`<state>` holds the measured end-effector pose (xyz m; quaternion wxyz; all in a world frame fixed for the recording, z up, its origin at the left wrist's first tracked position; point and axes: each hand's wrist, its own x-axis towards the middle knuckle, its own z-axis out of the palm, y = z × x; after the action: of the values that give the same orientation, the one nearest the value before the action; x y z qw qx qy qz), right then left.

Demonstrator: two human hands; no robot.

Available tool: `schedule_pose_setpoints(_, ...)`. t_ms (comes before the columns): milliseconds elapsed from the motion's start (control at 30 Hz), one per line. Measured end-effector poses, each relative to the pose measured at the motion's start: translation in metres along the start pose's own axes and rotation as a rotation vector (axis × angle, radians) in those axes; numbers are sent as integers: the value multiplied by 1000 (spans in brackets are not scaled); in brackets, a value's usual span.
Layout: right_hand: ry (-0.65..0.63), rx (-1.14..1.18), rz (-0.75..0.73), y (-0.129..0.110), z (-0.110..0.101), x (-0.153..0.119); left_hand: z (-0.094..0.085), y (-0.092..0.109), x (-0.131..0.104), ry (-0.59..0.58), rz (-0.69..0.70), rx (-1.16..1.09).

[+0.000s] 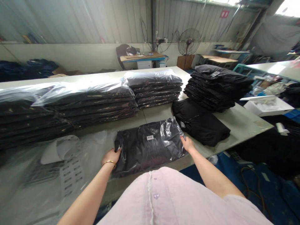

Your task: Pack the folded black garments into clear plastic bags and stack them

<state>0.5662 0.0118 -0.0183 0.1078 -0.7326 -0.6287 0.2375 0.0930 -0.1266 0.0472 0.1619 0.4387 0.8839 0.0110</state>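
A folded black garment in a clear plastic bag (pixel 140 148) lies in front of me at the table's near edge, a small barcode label (pixel 150 137) on its top. My left hand (pixel 112 157) grips the bag's left side, thumb on top and the other fingers hidden. At the opposite side my right hand (pixel 187 143) pinches the bag's right edge. Just beyond that hand rests an unbagged folded black garment (pixel 201 122). Loose clear plastic bags (pixel 93 147) spread over the table to the left of my left hand.
Stacks of bagged black garments (pixel 98 106) line the table's (pixel 142 115) far side, with another bagged stack (pixel 157 89) beside them. A tall pile of unbagged black garments (pixel 215 87) stands at right. Farther right is a white box (pixel 268 106). A fan (pixel 188 42) stands behind.
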Motion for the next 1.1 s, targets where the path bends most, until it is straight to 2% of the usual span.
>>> schedule_pose_setpoints(133,-66,86,-5,-7,-5,-4,-5,13,-12,88,114,-34)
schedule_pose_setpoints(233,-134,204,-103,-8,-10,-5,-4,19,-15,103,143,-114)
schedule_pose_setpoints(333,-179,308,-165,-6,-14,-4,1,19,-13,45,154,-257)
schedule_pose_setpoints(467,-227,375,-189,0,-12,-2,8,13,-15,-120,168,-388)
schedule_pose_setpoints(533,-226,349,-194,2,-10,0,10,12,-17,-180,186,-401)
schedule_pose_setpoints(600,-194,281,-187,0,-9,1,9,14,-20,-190,191,-371)
schedule_pose_setpoints(667,-144,229,-204,-8,-10,3,5,21,-20,-135,180,-320)
schedule_pose_setpoints(800,26,237,-292,-32,-22,8,-13,43,-18,65,187,-312)
schedule_pose_setpoints(967,239,254,-381,-55,-53,27,-38,76,-12,349,254,-364)
schedule_pose_setpoints(1100,472,315,-512,-66,-85,57,-59,104,1,582,352,-430)
